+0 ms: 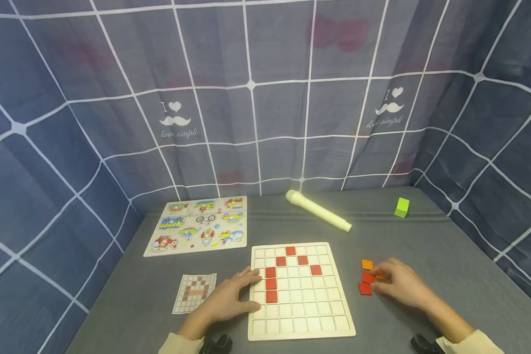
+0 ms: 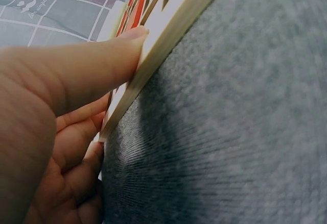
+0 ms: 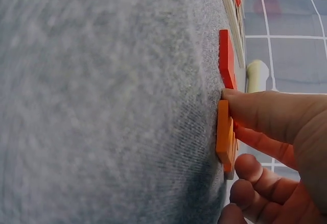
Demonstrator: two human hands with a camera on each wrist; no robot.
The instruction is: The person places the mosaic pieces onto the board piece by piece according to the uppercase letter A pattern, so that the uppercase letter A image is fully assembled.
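The left hand (image 1: 234, 295) lies at the left side of the wooden grid board (image 1: 298, 324). Its thumb and fingers are spread well apart; the thumb tip rests on the rim towards the person's side, and the fingertips touch the same side farther up. In the left wrist view the thumb presses the rim from above, while other fingers lie against or beside the edge.

Seven red square tiles (image 1: 271, 283) sit in the board's cells: one in the farthest row, two in the next, two in the third, and one in each of the two rows below, on the left.

Right of the board, the right hand (image 1: 400, 282) reaches down to a loose group of tiles. Its thumb and index finger are bent and parted, their tips at the middle red tile (image 1: 368, 278); whether they grip it cannot be told. A lower red tile (image 1: 365, 289) lies just beside the thumb tip, towards the board. An orange tile (image 1: 367, 264) lies just beyond the index fingertip, and another orange tile (image 3: 223, 132) is partly beneath the hand, next to the thumb. The remaining fingers are loosely curled.
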